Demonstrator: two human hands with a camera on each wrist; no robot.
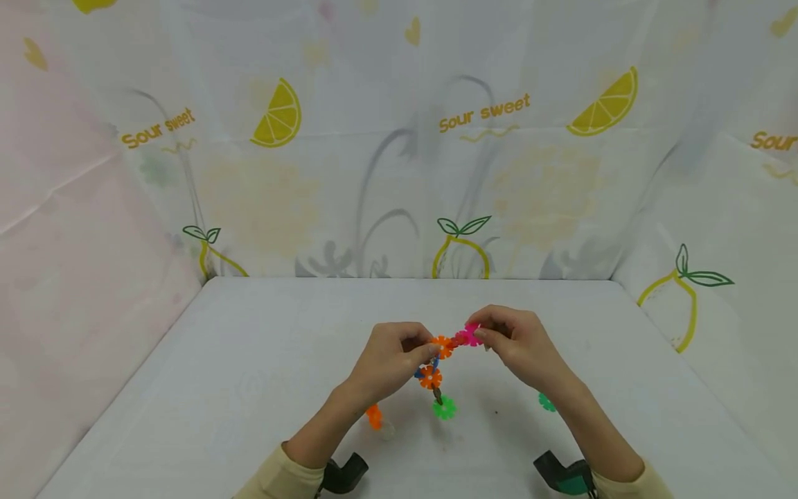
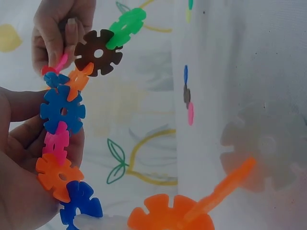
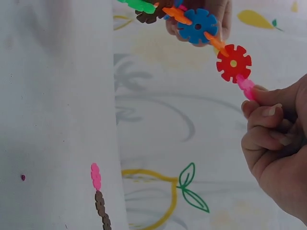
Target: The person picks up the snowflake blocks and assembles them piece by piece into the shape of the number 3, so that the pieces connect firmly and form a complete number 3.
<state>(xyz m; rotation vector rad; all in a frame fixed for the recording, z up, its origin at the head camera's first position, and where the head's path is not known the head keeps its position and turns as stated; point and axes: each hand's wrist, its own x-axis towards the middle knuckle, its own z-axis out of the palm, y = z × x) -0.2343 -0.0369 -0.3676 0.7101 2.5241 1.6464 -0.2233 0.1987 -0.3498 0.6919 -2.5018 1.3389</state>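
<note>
A branching chain of interlocking plastic snowflake discs hangs between both hands, above the white table. My left hand (image 1: pixel 385 359) pinches it near an orange disc (image 1: pixel 441 346) and a blue disc (image 3: pixel 206 21). Between thumb and finger, my right hand (image 1: pixel 522 344) holds the pink disc (image 3: pixel 245 86) at the chain's right end, joined to a red disc (image 3: pixel 242 60). One branch hangs down through a brown disc (image 2: pixel 88 52) to a green disc (image 1: pixel 445 409). Another runs past the left palm to orange discs (image 2: pixel 168 208) and a clear disc (image 2: pixel 283 139).
A white table (image 1: pixel 268 333) lies below, with a lemon-printed cloth (image 1: pixel 374 173) behind it. A green disc (image 1: pixel 547 402) shows beside the right forearm. In the right wrist view, joined pink (image 3: pixel 96 176) and brown discs (image 3: pixel 100 203) appear at the table's edge.
</note>
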